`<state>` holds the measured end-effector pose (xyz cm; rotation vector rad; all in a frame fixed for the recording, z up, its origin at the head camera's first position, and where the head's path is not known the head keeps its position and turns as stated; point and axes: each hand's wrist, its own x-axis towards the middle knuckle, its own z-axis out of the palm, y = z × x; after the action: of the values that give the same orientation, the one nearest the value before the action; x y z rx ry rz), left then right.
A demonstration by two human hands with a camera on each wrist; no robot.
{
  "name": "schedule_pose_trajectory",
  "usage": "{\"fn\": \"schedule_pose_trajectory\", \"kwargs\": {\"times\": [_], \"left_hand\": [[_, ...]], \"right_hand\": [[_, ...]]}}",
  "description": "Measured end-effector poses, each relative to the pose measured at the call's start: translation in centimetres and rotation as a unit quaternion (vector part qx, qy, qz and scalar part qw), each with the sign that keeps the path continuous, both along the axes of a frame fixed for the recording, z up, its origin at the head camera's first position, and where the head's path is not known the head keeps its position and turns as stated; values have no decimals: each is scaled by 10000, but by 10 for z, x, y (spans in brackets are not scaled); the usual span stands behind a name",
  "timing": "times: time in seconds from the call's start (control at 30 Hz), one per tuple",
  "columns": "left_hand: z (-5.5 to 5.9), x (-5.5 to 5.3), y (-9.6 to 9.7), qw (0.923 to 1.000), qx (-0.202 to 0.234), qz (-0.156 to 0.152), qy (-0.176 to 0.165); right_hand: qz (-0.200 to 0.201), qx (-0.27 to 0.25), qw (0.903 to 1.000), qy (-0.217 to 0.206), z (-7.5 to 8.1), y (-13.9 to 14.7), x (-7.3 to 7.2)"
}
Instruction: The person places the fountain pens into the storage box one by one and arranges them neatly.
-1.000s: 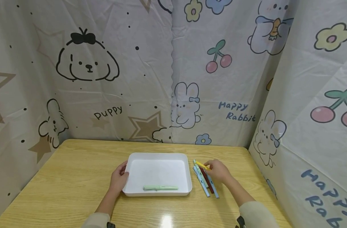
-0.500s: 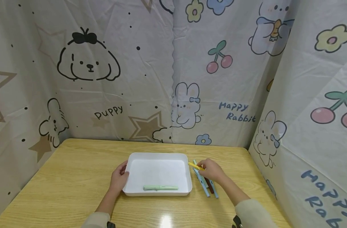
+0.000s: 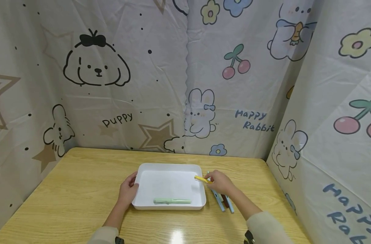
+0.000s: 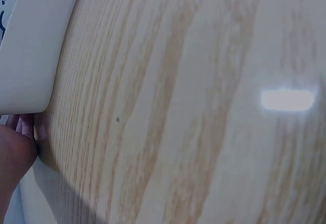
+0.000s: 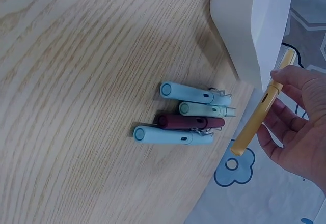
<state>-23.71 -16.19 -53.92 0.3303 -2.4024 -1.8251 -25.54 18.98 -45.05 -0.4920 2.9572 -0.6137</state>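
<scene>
My right hand [image 3: 219, 183] pinches a yellow capped pen [image 5: 253, 119] between thumb and fingers, its tip end over the right rim of the white tray [image 3: 167, 183]. My left hand [image 3: 127, 190] holds the tray's left side, thumb at the rim; the left wrist view shows only part of this hand beside the tray's corner. Inside the tray, along its near side, lies a light green pen [image 3: 172, 201]. Below my right hand, in the right wrist view, lie a light blue pen [image 5: 188, 92], a pale green pen [image 5: 204, 109], a maroon pen [image 5: 186, 122] and another light blue pen [image 5: 168, 135].
The wooden table [image 3: 81, 189] carries the tray and the loose pens, which lie just right of the tray. Printed cloth [image 3: 155, 84] with cartoon puppies and rabbits hangs behind the table and along both sides. A lamp reflection shines on the near tabletop.
The yellow pen has moved left with my right hand, from above the loose pens to over the tray's right rim. My left hand and the tray have stayed in place.
</scene>
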Motion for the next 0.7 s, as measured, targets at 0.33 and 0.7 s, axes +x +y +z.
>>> {"fn": "schedule_pose_trajectory", "kwargs": {"times": [0.33, 0.7], "left_hand": [[3, 2, 0, 10000, 61, -6, 63], [4, 3, 1, 9999, 83, 9, 82]], "right_hand": [[119, 121, 9996, -209, -1, -13, -1], [283, 218, 9988, -324, -3, -22, -4]]}}
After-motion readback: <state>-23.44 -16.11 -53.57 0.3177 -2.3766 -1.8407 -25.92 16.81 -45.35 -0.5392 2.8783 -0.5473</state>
